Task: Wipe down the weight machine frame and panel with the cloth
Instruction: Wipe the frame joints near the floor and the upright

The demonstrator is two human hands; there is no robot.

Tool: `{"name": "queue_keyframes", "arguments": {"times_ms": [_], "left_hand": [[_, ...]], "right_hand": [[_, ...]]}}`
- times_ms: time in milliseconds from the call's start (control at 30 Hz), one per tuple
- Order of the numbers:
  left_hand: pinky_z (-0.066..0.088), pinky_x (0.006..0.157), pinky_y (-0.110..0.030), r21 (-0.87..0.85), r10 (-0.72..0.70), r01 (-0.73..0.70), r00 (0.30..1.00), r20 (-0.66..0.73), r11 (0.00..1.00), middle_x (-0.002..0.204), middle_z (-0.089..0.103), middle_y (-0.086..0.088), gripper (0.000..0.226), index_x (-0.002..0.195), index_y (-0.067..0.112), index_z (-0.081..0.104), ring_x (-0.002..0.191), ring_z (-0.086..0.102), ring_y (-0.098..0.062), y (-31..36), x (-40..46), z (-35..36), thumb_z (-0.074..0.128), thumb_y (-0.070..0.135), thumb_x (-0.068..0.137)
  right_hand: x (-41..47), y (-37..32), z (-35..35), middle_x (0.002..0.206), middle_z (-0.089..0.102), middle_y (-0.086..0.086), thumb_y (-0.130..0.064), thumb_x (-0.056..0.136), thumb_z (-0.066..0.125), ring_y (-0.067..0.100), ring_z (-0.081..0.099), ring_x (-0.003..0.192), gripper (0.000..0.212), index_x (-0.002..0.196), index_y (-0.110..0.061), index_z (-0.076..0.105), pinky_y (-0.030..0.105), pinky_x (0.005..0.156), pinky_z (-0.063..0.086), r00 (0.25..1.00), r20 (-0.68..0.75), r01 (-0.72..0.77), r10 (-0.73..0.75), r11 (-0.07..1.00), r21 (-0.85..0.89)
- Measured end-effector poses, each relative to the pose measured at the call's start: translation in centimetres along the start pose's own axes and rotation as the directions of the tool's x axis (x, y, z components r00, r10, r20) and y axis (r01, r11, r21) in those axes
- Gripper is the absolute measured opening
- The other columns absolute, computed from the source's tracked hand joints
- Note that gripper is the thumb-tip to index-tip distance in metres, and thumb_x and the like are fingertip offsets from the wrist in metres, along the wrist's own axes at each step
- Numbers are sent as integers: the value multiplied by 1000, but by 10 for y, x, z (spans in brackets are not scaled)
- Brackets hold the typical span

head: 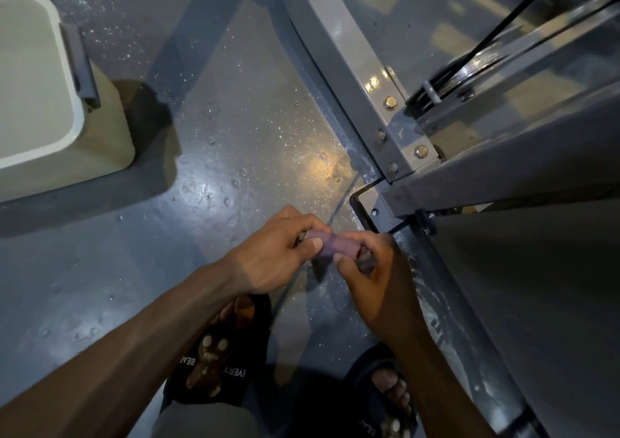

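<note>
A small purple cloth point(332, 245), bunched into a roll, is held between both hands above the floor. My left hand point(271, 256) pinches its left end with thumb and curled fingers. My right hand point(375, 270) grips its right end the same way. The grey weight machine frame point(339, 45) runs diagonally from the top centre down to a bolted joint point(402, 156) just beyond the hands. A grey panel point(536, 286) fills the right side, to the right of my right hand. Most of the cloth is hidden inside the fingers.
A pale bin with a grey handle point(40, 95) stands at the left on the wet, speckled grey floor point(235, 129). A black cable and pulley point(449, 82) sit behind the frame at top right. My feet in black slippers point(218, 353) are below the hands.
</note>
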State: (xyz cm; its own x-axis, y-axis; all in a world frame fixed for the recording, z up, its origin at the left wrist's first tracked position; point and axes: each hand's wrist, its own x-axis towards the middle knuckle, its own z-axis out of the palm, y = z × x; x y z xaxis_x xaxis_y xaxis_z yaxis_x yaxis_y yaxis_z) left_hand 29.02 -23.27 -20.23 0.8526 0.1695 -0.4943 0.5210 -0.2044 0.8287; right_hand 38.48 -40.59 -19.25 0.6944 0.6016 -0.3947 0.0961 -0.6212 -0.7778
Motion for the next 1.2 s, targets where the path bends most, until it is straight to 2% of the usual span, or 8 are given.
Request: {"name": "queue_keyframes", "arguments": {"times_ms": [133,233,333,500,667,800,1000,1200], "left_hand": [[44,109,-39,-100,-21,27,998,53,995,126,55,2,8,106,28,66,122,53,-16,4,9,-2,60,25,102],[57,88,-46,-378,-76,103,993,85,920,103,72,-12,23,111,17,64,92,70,-27,6,17,2,73,27,92],[60,71,-33,-507,-185,139,982,-43,851,93,71,-7,26,114,11,59,77,70,-16,14,29,7,71,3,92],[55,71,-25,-368,-160,65,959,-233,928,91,75,6,14,107,21,71,78,72,-9,21,79,-8,71,13,95],[44,70,-18,-13,-47,46,993,-107,999,103,66,5,8,108,21,63,94,63,-14,38,120,0,64,21,100],[53,79,-32,202,-7,51,977,-213,978,101,68,1,18,100,18,63,90,63,-16,30,127,23,77,24,90],[50,67,-32,162,71,-14,932,-355,987,86,68,1,25,86,13,64,78,63,-16,34,141,41,85,26,80],[53,62,-33,8,-39,48,890,-455,999,79,70,1,24,81,14,68,73,65,-17,38,153,41,87,26,72]], "right_hand": [[0,0,-3,97,70,-1,-26,98,67,7,67,86,16,108,-14,64,19,72,52,999,20,-35,33,992,121],[4,-3,-7,85,72,0,-16,99,66,9,71,77,6,104,-13,66,19,67,53,998,-32,-46,56,970,237],[12,0,-4,90,73,-1,-21,98,67,10,71,77,10,107,-16,66,27,68,58,981,-81,-142,175,942,305],[19,7,-6,89,76,2,-11,101,61,16,73,77,11,109,-14,68,27,66,58,935,-33,-307,354,852,424],[23,8,-11,81,75,-3,-5,99,60,10,70,69,13,105,-12,70,20,62,55,921,12,-357,390,831,428],[23,5,-11,82,75,-2,-8,100,60,11,71,74,15,96,-18,71,30,72,60,927,26,-357,374,859,367],[16,6,-11,82,74,-1,-7,98,60,15,71,79,20,92,-23,70,36,81,57,921,91,-389,380,867,311],[15,6,-14,81,73,2,-7,98,61,14,69,75,17,93,-20,70,29,75,53,920,130,-392,370,868,305]]}}
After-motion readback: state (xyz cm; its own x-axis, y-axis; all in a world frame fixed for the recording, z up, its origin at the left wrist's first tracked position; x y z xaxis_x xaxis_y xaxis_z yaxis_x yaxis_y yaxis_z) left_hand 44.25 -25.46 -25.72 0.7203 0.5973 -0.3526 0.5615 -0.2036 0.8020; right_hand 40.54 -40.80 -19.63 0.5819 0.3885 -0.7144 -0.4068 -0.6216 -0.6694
